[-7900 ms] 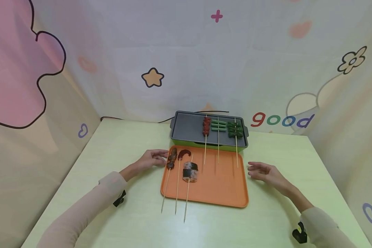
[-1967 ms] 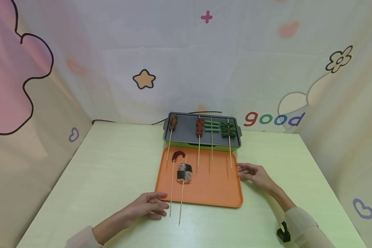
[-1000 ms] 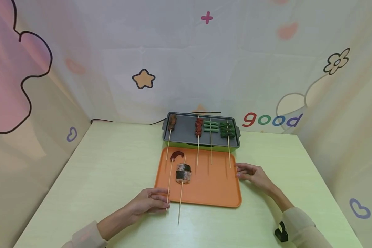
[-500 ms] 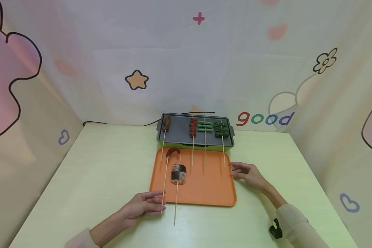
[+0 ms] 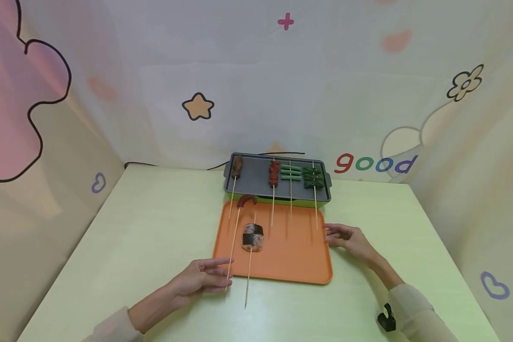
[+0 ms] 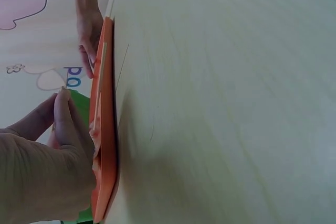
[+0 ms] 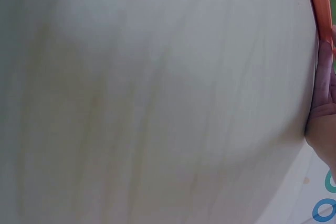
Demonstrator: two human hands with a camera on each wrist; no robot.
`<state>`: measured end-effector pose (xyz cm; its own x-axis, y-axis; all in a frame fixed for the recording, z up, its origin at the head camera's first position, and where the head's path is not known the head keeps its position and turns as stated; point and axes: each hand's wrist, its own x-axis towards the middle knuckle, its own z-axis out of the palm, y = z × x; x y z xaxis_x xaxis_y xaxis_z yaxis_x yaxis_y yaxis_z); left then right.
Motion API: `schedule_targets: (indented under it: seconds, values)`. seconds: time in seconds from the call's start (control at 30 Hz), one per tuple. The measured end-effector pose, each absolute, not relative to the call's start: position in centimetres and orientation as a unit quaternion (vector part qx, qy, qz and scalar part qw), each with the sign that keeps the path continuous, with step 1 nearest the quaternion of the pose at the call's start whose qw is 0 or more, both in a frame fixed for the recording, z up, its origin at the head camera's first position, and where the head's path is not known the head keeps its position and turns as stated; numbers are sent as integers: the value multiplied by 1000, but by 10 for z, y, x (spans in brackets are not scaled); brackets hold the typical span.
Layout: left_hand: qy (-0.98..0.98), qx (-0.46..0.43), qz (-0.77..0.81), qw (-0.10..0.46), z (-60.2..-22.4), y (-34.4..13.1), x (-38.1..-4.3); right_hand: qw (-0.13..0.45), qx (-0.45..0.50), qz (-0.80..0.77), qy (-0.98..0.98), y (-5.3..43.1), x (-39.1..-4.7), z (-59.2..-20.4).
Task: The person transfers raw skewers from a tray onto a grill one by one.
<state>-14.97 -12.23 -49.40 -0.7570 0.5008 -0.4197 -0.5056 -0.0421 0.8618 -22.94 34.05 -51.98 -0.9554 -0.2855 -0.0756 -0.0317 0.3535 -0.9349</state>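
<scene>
My left hand [image 5: 200, 279] pinches the lower stick of a skewer with a dark red, curled piece [image 5: 246, 201] at its top. This skewer slants over the left part of the orange tray [image 5: 290, 259], its curled end by the tray's far edge. In the left wrist view the thumb and fingertips of the left hand [image 6: 63, 135] meet at the stick. A skewer with a black-banded pale roll [image 5: 252, 237] lies on the tray, its stick overhanging the near edge. My right hand [image 5: 351, 243] touches the tray's right rim with fairly straight fingers.
Behind the tray stands a grey-topped green grill [image 5: 254, 178]. On it lie a brown meat skewer [image 5: 237, 167] at left, a red skewer [image 5: 274, 174], a green stalk skewer [image 5: 290, 173] and a dark green skewer [image 5: 313, 178] at right. A printed curtain [image 5: 248, 71] hangs behind.
The brown skewer went from tray to grill. My left hand has since taken hold of the curled red skewer and shifted it slightly toward the grill. The right hand moved to the tray rim.
</scene>
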Motion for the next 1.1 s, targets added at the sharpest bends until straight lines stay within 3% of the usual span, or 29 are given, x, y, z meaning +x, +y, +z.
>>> schedule_targets:
  seconds: [0.57,1.1]
  values:
    - [625,45,711,319,-462,-102,-178,118,-91,-560,815,343,-230,-521]
    - [631,-10,716,300,-427,-80,-249,117,-91,-558,817,342,-229,-519]
